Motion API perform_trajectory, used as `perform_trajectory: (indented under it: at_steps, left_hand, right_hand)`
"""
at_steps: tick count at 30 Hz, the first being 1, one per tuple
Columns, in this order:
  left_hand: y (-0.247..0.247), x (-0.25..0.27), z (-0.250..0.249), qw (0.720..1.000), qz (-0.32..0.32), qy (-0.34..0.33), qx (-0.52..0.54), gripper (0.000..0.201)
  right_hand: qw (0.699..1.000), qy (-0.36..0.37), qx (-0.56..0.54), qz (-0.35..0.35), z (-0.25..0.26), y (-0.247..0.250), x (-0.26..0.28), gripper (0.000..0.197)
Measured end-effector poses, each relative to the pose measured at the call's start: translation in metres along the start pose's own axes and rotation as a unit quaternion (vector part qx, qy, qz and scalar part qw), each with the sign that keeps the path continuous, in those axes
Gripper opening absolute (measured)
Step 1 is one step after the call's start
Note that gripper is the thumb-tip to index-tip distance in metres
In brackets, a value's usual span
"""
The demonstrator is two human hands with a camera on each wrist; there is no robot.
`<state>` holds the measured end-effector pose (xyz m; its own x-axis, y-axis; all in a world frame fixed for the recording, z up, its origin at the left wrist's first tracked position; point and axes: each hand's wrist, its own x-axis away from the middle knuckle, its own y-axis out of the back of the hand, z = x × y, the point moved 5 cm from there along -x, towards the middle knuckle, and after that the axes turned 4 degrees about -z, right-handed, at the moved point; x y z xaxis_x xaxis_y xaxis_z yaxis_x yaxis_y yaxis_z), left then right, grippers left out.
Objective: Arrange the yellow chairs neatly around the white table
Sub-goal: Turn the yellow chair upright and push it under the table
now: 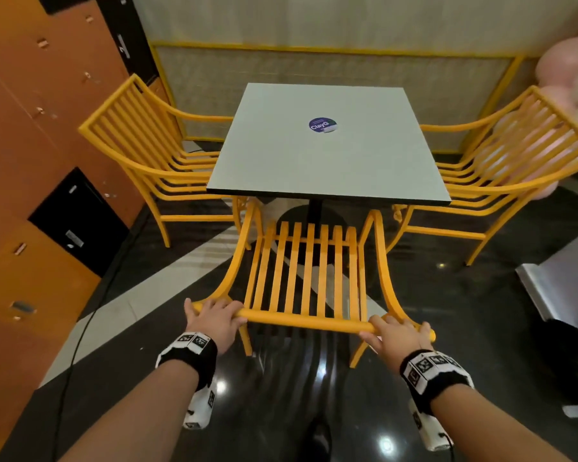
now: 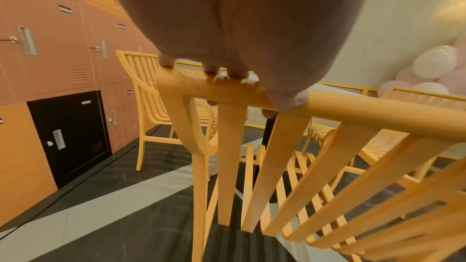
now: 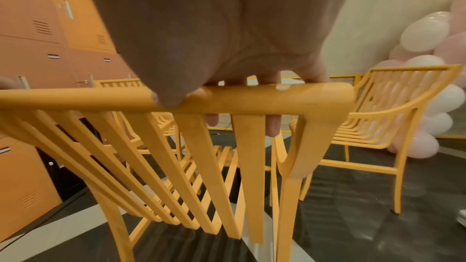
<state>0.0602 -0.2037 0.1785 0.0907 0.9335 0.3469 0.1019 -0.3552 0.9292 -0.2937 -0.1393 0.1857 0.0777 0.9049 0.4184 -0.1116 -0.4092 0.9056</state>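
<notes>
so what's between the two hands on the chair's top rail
Only bare rail. In the head view the left hand and right hand grip opposite ends of the near yellow chair's top rail, and nothing sits on the stretch between them.

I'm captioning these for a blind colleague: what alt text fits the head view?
Both hands, left hand and right hand, grip the top rail of a yellow chair tucked at the near side of a white table. Two more yellow chairs flank it.

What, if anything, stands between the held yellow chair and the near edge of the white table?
Nothing visible does. Both hands, left and right, grip the chair's top rail; its seat front already reaches under the white table, with only floor and the table's black pedestal beyond.
</notes>
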Motion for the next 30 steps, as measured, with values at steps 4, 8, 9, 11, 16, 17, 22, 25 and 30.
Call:
perform_trajectory:
  at_steps: [4, 8, 9, 11, 16, 17, 22, 25, 30]
  left_hand:
    - [0.017, -0.031, -0.013, 1.0, -0.002, 0.017, 0.01, 0.036]
    - [0.015, -0.032, -0.014, 1.0, -0.012, 0.027, -0.001, 0.038]
    - [0.014, -0.03, -0.013, 0.999, -0.021, 0.035, -0.001, 0.039]
    - [0.015, -0.028, -0.014, 0.998, -0.035, 0.055, 0.007, 0.04]
    - [0.018, -0.036, -0.014, 0.996, -0.011, 0.062, 0.055, 0.033]
    - [0.02, -0.039, -0.015, 0.996, -0.009, 0.064, 0.061, 0.032]
    - [0.028, -0.058, -0.035, 0.991, -0.021, 0.078, 0.103, 0.03]
    - [0.036, -0.075, -0.047, 0.99, -0.023, 0.083, 0.113, 0.03]
    - [0.043, -0.103, -0.063, 0.988, -0.023, 0.09, 0.122, 0.032]
  right_hand:
    - [0.999, 0.025, 0.006, -0.018, -0.01, 0.016, -0.029, 0.045]
    - [0.999, 0.032, -0.011, -0.019, -0.032, 0.023, -0.036, 0.081]
    - [0.999, 0.025, -0.014, -0.028, -0.038, 0.022, -0.035, 0.083]
    - [0.998, 0.001, -0.043, -0.034, -0.05, 0.019, -0.032, 0.085]
    - [0.996, -0.01, -0.069, -0.053, -0.058, 0.015, -0.042, 0.114]
    - [0.996, -0.01, -0.07, -0.061, -0.06, 0.016, -0.045, 0.114]
    - [0.995, -0.032, -0.062, -0.066, -0.061, 0.036, -0.06, 0.089]
    - [0.994, -0.05, -0.07, -0.061, -0.067, 0.046, -0.076, 0.068]
    - [0.992, -0.077, -0.075, -0.071, -0.078, 0.061, -0.108, 0.032]
